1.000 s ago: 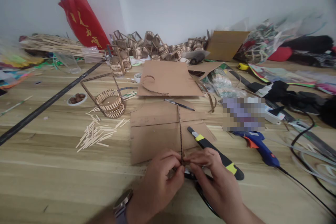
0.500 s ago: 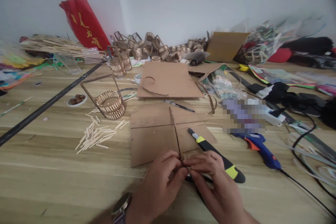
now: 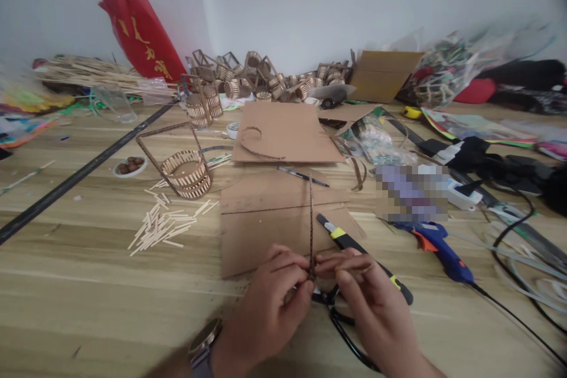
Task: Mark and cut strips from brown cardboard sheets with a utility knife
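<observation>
A narrow corrugated cardboard strip stands up between my hands, its lower end at the fingertips. My left hand pinches that end between thumb and fingers. From the other side my right hand has its bent fingers against the strip, the thumb drawn back a little. Black-handled scissors lie partly hidden beneath my right hand. Just beyond it is a black and yellow utility knife, partly covered by that hand. A flat cardboard sheet lies under the strip.
Left are a slatted basket, loose sticks and a bowl of brown balls. A pen and a cardboard panel lie ahead. A blue glue gun with its cord lies right. Several small baskets pile against the wall.
The strip has swung from leaning left to nearly upright. My right hand has shifted slightly right, its thumb moving away from the left thumb, and more of the scissors shows.
</observation>
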`<action>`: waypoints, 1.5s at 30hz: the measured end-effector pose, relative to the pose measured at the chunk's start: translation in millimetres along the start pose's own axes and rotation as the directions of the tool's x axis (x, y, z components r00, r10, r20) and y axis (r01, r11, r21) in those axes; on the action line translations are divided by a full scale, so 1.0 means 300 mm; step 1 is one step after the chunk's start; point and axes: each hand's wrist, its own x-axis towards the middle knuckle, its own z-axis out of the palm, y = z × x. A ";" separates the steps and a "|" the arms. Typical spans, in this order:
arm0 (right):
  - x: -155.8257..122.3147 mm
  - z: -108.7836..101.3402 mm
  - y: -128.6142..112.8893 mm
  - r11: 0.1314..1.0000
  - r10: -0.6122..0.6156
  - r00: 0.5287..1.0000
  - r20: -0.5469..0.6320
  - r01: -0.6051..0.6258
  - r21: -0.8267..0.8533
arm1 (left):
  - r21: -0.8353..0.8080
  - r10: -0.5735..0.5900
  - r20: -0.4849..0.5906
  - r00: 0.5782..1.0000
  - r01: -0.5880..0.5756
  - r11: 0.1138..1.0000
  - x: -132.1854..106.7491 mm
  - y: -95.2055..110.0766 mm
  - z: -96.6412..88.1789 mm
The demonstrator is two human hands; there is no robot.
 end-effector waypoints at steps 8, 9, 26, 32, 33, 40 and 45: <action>0.001 0.003 0.001 0.998 -0.033 0.999 -0.025 0.031 -0.052 | -0.012 -0.073 0.061 0.995 0.074 0.997 -0.006 -0.005 -0.002; -0.004 0.003 0.004 0.991 -0.088 0.996 -0.012 0.086 -0.100 | -0.025 -0.084 0.068 0.994 0.086 0.996 -0.006 -0.006 -0.001; 0.011 -0.002 0.006 0.963 -0.196 0.979 0.056 0.203 -0.176 | -0.045 -0.042 0.036 0.998 0.044 0.998 0.005 0.006 0.003; 0.018 -0.002 0.003 0.982 -0.154 0.986 0.063 0.159 -0.101 | -0.048 -0.034 0.046 0.998 0.036 0.998 0.003 0.003 -0.003; 0.016 -0.001 0.003 0.975 -0.185 0.981 0.053 0.190 -0.117 | -0.049 -0.034 0.046 0.998 0.036 0.998 0.002 0.005 -0.003; 0.004 0.003 -0.001 0.919 -0.322 0.943 0.083 0.333 -0.210 | 0.004 -0.053 0.039 0.998 0.052 0.999 -0.005 0.007 0.001; -0.008 0.009 0.010 0.903 -0.314 0.949 0.039 0.311 -0.297 | 0.024 -0.003 0.021 1.000 0.003 1.000 0.000 0.005 0.005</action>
